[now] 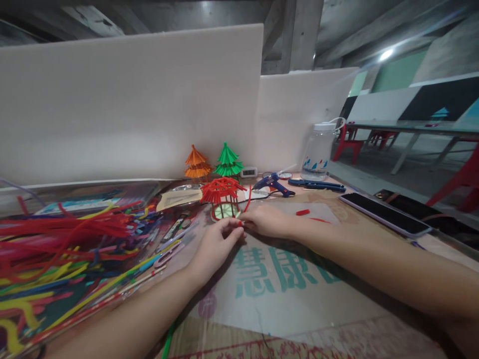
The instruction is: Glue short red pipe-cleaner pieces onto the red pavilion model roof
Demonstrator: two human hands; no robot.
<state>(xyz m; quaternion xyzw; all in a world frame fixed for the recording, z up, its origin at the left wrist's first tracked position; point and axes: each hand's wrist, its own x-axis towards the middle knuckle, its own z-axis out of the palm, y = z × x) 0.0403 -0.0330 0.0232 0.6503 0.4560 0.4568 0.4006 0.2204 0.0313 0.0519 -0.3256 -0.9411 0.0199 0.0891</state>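
Observation:
My left hand (219, 243) pinches a small red bit between thumb and fingertips, just in front of a small pavilion model (223, 191) with a red fuzzy roof, thin posts and a pale green base. My right hand (265, 222) meets it from the right, its fingers closed at the same spot. A red pipe cleaner (248, 199) rises from the fingertips of the right hand, beside the red roof. Whether the red bit and this strip are one piece, I cannot tell. Behind stand an orange tiered model (196, 163) and a green one (226, 160).
Piled pipe cleaners (67, 224) cover the left side. Scissors (169, 254) lie by them. A blue glue gun (275, 184), a water bottle (316, 154), a blue cutter (316, 186) and a phone (385, 214) sit toward the right. White panels (130, 109) close off the back.

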